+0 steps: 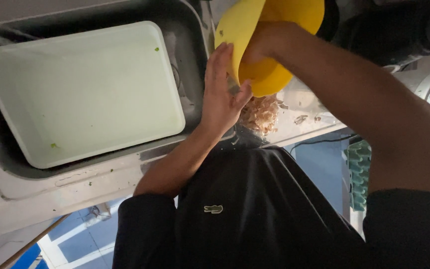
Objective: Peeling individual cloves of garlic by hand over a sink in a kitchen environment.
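A yellow flexible plastic cutting board (265, 35), bent into a trough, is held up at the top middle of the view, just to the right of a steel sink basin (195, 55). The picture appears upside down, so sides are hard to assign; judging by the shoulders, the hand at centre is probably the left hand (222, 94) and the one reaching across from the heavier forearm the right hand (267, 42). The left hand lies flat with its fingers together and stretched along the outer edge of the board, thumb hooked toward the lower rim, pressing the bend into shape. The right hand wraps over the board's middle, fingers closed around the curve, though its fingertips are hidden behind the plastic. The board's long axis runs from the upper edge of the frame down toward the person's chest, its low end opening over a heap of pale pinkish shavings or peelings (261, 113) on the white counter (304, 114), just beside the left hand. Both hands touch the board; the left is nearer its spilling end. A pale green rectangular plastic tray (83, 89) sits inside the sink, with a few green flecks on it.
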